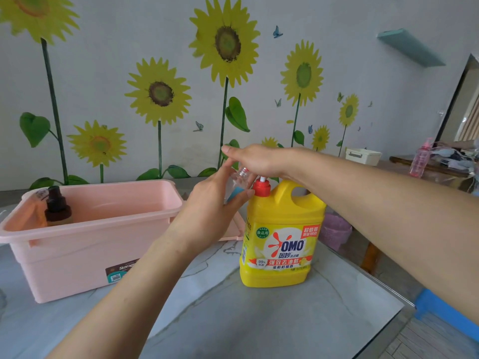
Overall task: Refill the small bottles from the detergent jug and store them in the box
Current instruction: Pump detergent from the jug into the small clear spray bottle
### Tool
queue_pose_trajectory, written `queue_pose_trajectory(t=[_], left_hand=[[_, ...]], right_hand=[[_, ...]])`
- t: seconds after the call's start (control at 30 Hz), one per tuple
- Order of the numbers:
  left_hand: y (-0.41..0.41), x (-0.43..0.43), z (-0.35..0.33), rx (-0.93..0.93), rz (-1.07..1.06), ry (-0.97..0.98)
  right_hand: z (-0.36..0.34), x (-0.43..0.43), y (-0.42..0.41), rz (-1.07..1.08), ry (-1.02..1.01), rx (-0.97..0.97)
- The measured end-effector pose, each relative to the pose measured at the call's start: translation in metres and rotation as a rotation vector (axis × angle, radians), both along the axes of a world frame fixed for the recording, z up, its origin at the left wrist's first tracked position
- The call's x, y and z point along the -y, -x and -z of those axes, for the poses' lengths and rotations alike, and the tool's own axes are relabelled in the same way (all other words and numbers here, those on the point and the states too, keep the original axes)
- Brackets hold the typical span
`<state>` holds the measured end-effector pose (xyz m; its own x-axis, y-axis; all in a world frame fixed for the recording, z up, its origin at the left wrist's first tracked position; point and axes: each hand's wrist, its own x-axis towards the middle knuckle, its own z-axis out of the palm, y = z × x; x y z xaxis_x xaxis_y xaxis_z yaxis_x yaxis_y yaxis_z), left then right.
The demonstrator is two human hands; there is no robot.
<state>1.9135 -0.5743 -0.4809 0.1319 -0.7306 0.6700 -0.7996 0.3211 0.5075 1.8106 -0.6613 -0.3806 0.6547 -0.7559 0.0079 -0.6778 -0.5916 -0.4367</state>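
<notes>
While the left hand (211,206) grips a small clear plastic bottle with a blue label (236,187), tilting its open neck towards the red pump, the right hand (259,159) rests on the pump head, thumb straight and fingers hidden. The yellow plastic detergent jug (282,224) stands upright on the grey marbled worktop (259,320), near the pink plastic box (77,255) holding a dark brown bottle (57,206).

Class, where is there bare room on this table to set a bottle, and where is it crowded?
Free: table in front of pink box and yellow jug. Crowded: between them, left hand holds small bottle under right hand.
</notes>
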Motion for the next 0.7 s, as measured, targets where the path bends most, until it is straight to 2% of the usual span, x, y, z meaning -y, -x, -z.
queue_pose_trajectory(t=[0.13, 0.33, 0.5, 0.7], left_hand=[[-0.001, -0.002, 0.000, -0.011, -0.003, 0.000], [0.001, 0.000, 0.001, -0.009, 0.007, 0.019], [0.001, -0.002, 0.001, -0.028, -0.003, -0.006], [0.001, -0.001, 0.001, -0.024, 0.004, 0.015]], right_hand=[[-0.005, 0.001, 0.000, -0.013, -0.047, -0.053], [0.003, 0.005, 0.002, 0.001, -0.065, 0.079], [-0.005, 0.003, 0.002, -0.009, -0.072, 0.002], [0.002, 0.003, 0.002, 0.009, -0.045, 0.059]])
